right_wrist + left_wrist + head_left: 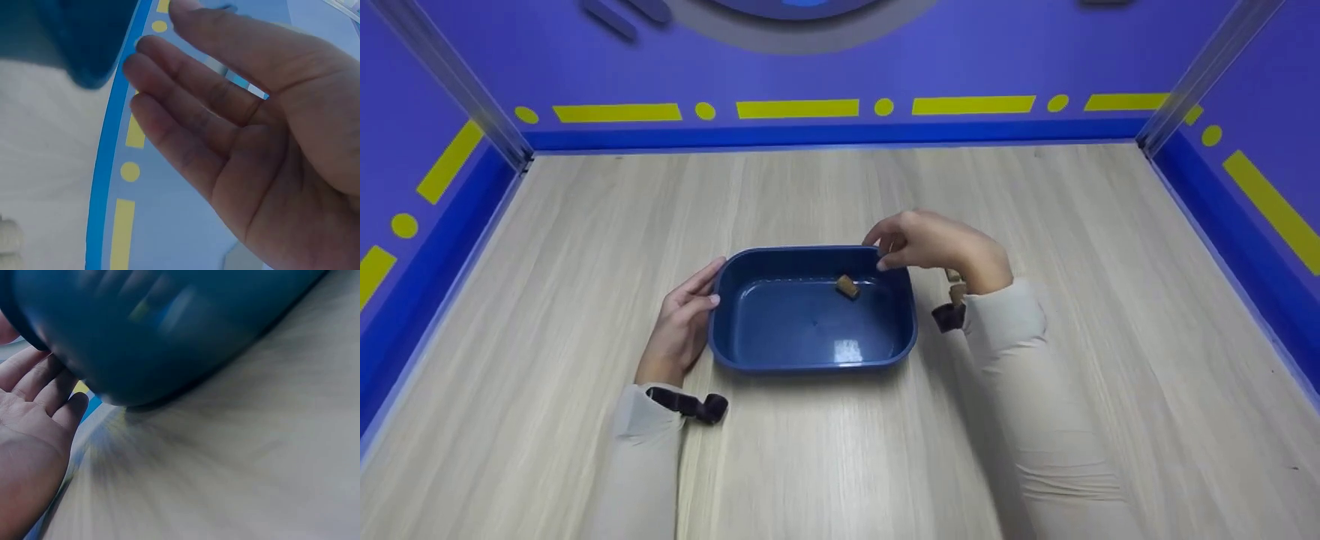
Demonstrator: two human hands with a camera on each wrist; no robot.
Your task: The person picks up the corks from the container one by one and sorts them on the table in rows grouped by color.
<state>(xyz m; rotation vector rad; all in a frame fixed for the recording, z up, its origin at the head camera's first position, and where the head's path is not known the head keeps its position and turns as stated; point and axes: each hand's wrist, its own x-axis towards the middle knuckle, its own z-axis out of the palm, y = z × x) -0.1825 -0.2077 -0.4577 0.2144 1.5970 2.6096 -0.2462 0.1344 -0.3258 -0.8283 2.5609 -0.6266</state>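
Observation:
A dark blue plastic tub (810,330) stands in the middle of the table. Inside it, towards the back right, is a small brown cork-like piece (847,286). My left hand (679,330) holds the tub's left side, thumb by the rim and fingers along the outer wall. In the left wrist view those fingers (42,377) reach up against the tub (140,343). Above the tub's back right corner is my right hand (934,244), its fingers loosely bent. The right wrist view shows nothing between its thumb and visible fingers (180,84); part of the index finger is hidden.
More small brown pieces (957,293) lie right of the tub, partly hidden by the right wrist. Black camera straps (686,405) circle both wrists. Blue-purple panels (810,75) with yellow marks border the wood-grain table (810,465) at the back and sides.

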